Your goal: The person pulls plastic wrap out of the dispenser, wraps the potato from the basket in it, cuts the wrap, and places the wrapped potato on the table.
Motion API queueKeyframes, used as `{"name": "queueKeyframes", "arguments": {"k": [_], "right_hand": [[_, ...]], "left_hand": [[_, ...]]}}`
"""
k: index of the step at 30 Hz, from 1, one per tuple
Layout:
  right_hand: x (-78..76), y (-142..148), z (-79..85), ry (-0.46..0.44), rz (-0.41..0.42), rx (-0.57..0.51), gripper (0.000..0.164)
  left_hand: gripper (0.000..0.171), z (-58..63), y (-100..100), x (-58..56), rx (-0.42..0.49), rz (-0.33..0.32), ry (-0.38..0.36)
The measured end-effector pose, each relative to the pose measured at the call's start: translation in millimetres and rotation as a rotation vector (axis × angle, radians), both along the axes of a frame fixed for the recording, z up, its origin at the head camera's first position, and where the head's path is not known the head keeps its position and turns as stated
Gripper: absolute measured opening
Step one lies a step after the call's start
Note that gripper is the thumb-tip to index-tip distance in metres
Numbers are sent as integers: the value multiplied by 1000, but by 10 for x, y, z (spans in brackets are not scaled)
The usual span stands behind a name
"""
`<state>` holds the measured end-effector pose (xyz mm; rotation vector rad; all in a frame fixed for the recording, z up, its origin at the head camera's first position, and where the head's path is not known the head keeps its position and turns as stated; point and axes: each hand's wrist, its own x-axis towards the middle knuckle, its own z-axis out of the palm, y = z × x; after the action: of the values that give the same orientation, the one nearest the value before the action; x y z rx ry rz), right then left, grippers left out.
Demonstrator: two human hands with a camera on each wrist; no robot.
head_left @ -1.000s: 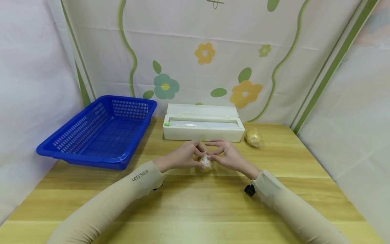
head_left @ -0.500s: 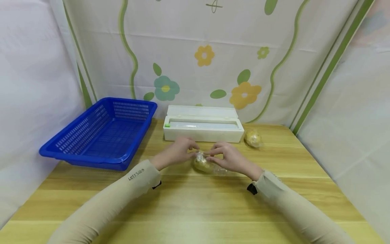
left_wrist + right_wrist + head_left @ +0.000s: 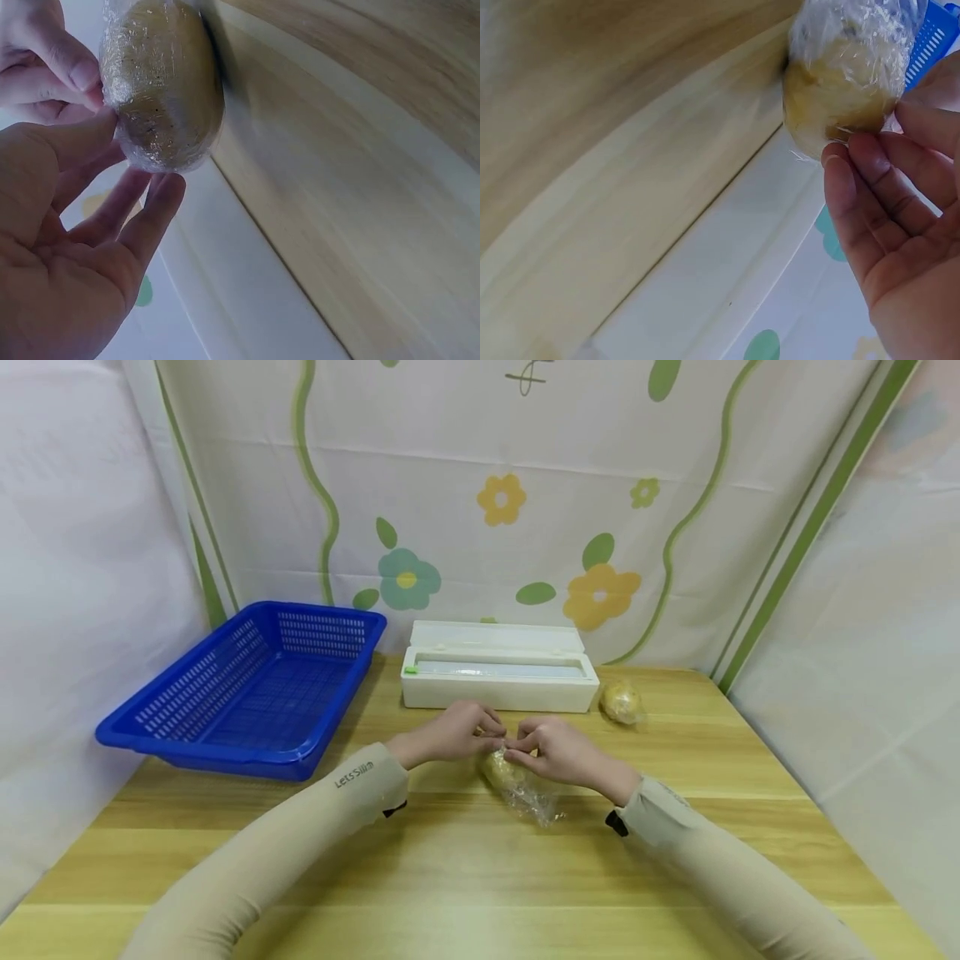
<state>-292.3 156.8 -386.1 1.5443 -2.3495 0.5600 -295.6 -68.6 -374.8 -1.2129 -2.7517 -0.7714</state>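
Observation:
A potato (image 3: 495, 772) wrapped in clear plastic film lies on the wooden table in front of me. A loose tail of plastic wrap (image 3: 537, 802) spreads from its near right side. My left hand (image 3: 457, 732) comes in from the left and pinches the wrap at the potato's far end. From the other side my right hand (image 3: 564, 753) pinches the same wrap, thumb against forefinger. Both sets of fingertips nearly meet there. In the left wrist view the film sits tight and creased over the potato's skin (image 3: 169, 82). Looser, crumpled film (image 3: 862, 30) shows in the right wrist view.
Behind the hands stands a white plastic-wrap dispenser box (image 3: 498, 695), lid raised, roll inside. Another wrapped potato (image 3: 621, 702) lies right of it. A blue slotted basket (image 3: 247, 758) is at the left. A flower-print cloth (image 3: 450, 527) hangs behind the table.
The potato has been turned, and a tail of film now spreads out toward the near right. Both hands have come together at its far end, the left reaching slightly further right.

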Motion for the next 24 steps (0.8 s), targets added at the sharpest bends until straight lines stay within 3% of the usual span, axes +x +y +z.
{"name": "queueKeyframes", "arguments": {"k": [3, 6, 10, 16, 20, 24], "right_hand": [[15, 28, -8, -29, -1, -12, 17], [37, 56, -19, -85, -9, -19, 20], [63, 94, -42, -198, -54, -39, 24], [63, 183, -79, -356, -95, -101, 33], [76, 257, -89, -331, -80, -67, 46], [107, 308, -112, -197, -34, -15, 57]], "left_hand": [[28, -27, -5, 3, 37, 39, -11], [27, -48, -20, 42, 62, 69, 36], [17, -59, -55, 149, 71, 41, 123], [10, -94, -148, 322, 46, -10, 159], [13, -129, -204, 378, 61, -14, 146], [19, -148, -241, 412, 91, -24, 124]]}}
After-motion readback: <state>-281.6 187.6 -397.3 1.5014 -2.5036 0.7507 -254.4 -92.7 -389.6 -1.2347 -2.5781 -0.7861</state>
